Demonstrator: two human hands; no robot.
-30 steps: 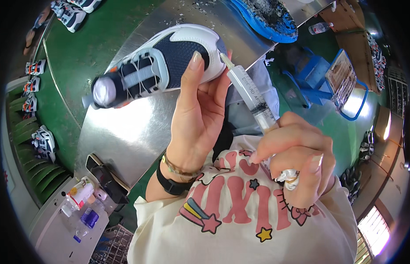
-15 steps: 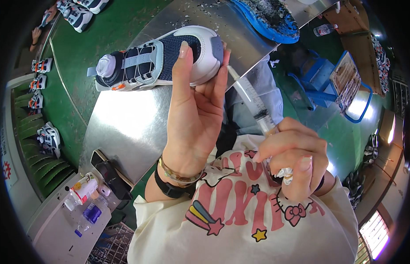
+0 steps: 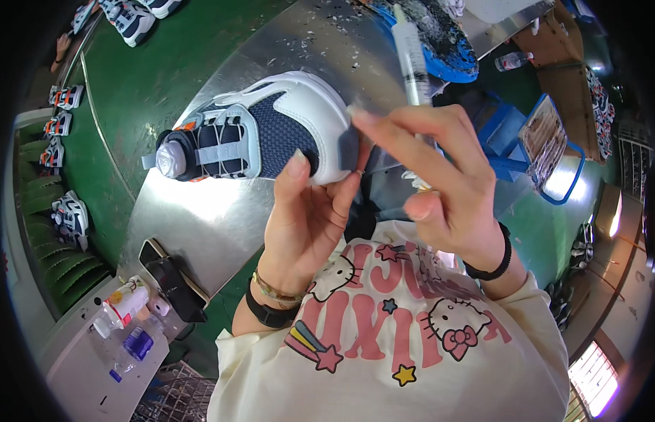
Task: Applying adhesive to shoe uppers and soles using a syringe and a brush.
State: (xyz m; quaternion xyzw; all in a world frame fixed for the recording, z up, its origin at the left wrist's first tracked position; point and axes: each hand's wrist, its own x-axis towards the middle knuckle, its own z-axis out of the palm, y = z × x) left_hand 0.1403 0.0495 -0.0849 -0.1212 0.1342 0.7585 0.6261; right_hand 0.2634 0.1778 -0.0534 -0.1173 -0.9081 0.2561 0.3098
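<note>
Held over the metal table is a navy, white and light-blue sneaker [image 3: 282,126] with a white wad in its opening. Its toe, on the right, lies in my left hand [image 3: 303,218], the thumb on the upper and the fingers underneath. My right hand [image 3: 447,169] grips a clear syringe [image 3: 413,67], tip pointing away from me toward the far side. The index finger of that hand stretches to the toe's edge and appears to touch it. A small crumpled white tissue [image 3: 415,179] shows under the right hand's fingers.
The metal table [image 3: 159,204] carries scattered dark crumbs. A blue tray with dark residue [image 3: 450,49] lies at the far right. A phone and black case [image 3: 174,281] and bottles [image 3: 127,302] are at the left. A blue chair [image 3: 538,144] stands right; more sneakers [image 3: 71,218] line the left.
The syringe tip has left the shoe's toe and swung up and away. My right hand moved up, its index finger now reaching the toe. The shoe has tilted and shifted slightly nearer.
</note>
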